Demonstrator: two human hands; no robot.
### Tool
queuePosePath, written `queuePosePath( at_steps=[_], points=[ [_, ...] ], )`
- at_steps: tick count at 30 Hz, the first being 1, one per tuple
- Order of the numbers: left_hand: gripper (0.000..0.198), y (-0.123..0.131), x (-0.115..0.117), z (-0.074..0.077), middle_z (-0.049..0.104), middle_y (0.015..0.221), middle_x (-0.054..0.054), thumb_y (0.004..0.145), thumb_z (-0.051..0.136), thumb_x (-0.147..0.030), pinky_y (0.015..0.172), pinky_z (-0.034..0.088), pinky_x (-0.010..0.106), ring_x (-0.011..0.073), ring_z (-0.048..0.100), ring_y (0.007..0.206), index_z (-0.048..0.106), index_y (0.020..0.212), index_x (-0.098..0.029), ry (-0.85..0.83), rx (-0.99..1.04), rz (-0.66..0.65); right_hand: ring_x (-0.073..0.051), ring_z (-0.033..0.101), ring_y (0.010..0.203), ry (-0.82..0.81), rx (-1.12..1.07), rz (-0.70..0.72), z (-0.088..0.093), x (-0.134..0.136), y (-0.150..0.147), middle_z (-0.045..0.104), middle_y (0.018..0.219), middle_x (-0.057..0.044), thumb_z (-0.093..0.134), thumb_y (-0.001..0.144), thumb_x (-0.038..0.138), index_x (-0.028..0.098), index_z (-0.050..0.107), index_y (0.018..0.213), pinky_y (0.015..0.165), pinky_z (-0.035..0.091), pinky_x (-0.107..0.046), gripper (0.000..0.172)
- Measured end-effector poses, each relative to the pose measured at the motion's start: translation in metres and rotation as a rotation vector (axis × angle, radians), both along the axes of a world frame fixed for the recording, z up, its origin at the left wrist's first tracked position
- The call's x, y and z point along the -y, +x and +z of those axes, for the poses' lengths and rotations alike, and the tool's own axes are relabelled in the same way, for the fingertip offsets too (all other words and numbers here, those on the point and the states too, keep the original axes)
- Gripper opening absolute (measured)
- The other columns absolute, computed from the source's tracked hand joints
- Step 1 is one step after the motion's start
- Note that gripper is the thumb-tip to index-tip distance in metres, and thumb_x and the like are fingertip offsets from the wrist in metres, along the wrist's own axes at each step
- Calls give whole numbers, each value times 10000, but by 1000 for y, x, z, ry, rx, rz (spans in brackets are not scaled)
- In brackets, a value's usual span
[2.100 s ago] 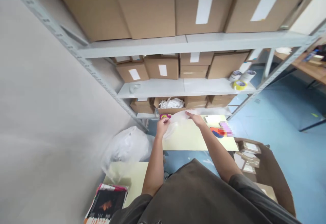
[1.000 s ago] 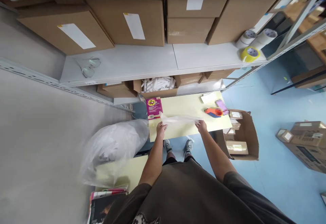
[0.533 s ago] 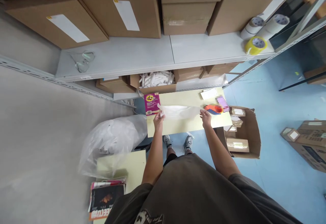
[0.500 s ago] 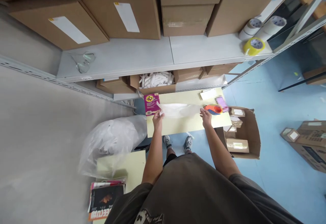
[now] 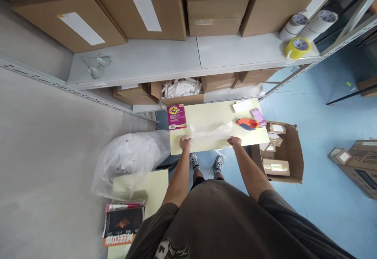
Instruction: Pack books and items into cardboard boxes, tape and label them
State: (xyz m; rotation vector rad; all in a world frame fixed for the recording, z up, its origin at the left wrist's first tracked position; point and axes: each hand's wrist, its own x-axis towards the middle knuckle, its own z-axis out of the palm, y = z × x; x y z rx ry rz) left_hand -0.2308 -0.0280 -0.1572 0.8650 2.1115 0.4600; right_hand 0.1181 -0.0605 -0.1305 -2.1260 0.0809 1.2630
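Observation:
A clear plastic bag (image 5: 211, 130) lies flat on the pale yellow table (image 5: 218, 145) in front of me. My left hand (image 5: 185, 143) pinches the bag's near left corner. My right hand (image 5: 234, 141) pinches its near right corner. A magenta book (image 5: 176, 116) lies at the table's far left corner, just beyond my left hand. An orange and blue tape dispenser (image 5: 246, 123) rests to the right of the bag.
Grey shelving (image 5: 188, 61) with cardboard boxes stands behind the table, with tape rolls (image 5: 297, 47) at its right end. An open carton of small boxes (image 5: 281, 153) sits right of the table. A stuffed clear sack (image 5: 132, 161) and magazines (image 5: 122, 227) are at my left.
Both hands have drawn the plastic bag back toward me and laid it flatter on the table. The camera tilted down from the shelves.

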Motion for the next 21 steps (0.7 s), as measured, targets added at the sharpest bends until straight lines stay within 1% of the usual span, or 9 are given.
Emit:
queuePosePath(
  at_steps=[4, 7, 10, 12, 14, 16, 18, 20, 21],
  points=[
    [342, -2, 11, -8, 808, 1059, 99, 831, 756, -318, 945, 570, 351, 289, 769, 1058, 778, 1156, -214, -94, 9, 8, -200, 770, 578, -43, 15, -3, -4, 11, -1, 718, 583, -7, 770, 885, 252, 233, 630, 825, 560, 608, -243, 153],
    [308, -1, 16, -10, 807, 1068, 94, 844, 762, -339, 960, 567, 353, 285, 766, 1069, 768, 1126, -217, -101, 18, -1, -189, 774, 597, -51, 34, 6, -3, 15, -2, 748, 633, -18, 733, 918, 250, 224, 650, 895, 575, 605, -236, 90],
    [442, 1, 22, -9, 794, 1131, 95, 835, 796, -357, 984, 572, 385, 289, 761, 1086, 718, 1249, -224, -69, 28, -3, -202, 783, 630, -55, 54, 18, 0, 22, 1, 780, 710, -49, 709, 935, 257, 206, 671, 1000, 591, 606, -253, 91],
    [624, 1, 27, -5, 744, 1300, 143, 813, 833, -372, 1058, 553, 436, 323, 718, 1214, 647, 1386, -214, 11, -29, -8, -225, 795, 690, -66, 149, 58, 2, 28, 5, 799, 796, -84, 683, 940, 258, 181, 675, 1113, 634, 615, -284, 189],
    [697, 2, 32, 0, 649, 1466, 189, 835, 821, -375, 1161, 496, 479, 353, 619, 1380, 594, 1469, -195, 152, -135, -58, -252, 805, 842, -71, 331, 124, 4, 33, 6, 812, 938, -122, 649, 942, 257, 163, 660, 1246, 758, 629, -330, 319],
    [565, 4, 32, 8, 625, 1501, 187, 918, 720, -322, 1236, 437, 477, 340, 549, 1459, 619, 1459, -191, 290, -206, -190, -273, 779, 1024, -12, 524, 296, 5, 33, 3, 803, 1086, -147, 593, 949, 250, 160, 656, 1325, 926, 608, -379, 392],
    [456, 10, 27, 14, 665, 1455, 162, 969, 605, -228, 1267, 412, 445, 303, 556, 1454, 667, 1420, -205, 361, -199, -396, -284, 718, 1195, 135, 619, 586, 1, 27, -6, 773, 1233, -157, 527, 963, 236, 170, 687, 1332, 1077, 547, -413, 408],
    [492, 18, 18, 16, 659, 1483, 144, 961, 596, -191, 1287, 396, 423, 286, 543, 1474, 666, 1447, -217, 359, -160, -614, -294, 610, 1383, 284, 655, 937, -7, 18, -18, 700, 1425, -159, 504, 980, 245, 183, 701, 1367, 1183, 475, -433, 438],
    [547, 22, 13, 16, 624, 1541, 138, 943, 637, -207, 1299, 381, 424, 294, 504, 1515, 640, 1490, -221, 340, -146, -711, -305, 520, 1485, 314, 649, 1078, -13, 13, -24, 627, 1542, -151, 531, 985, 269, 197, 680, 1424, 1223, 436, -446, 469]
  ],
)
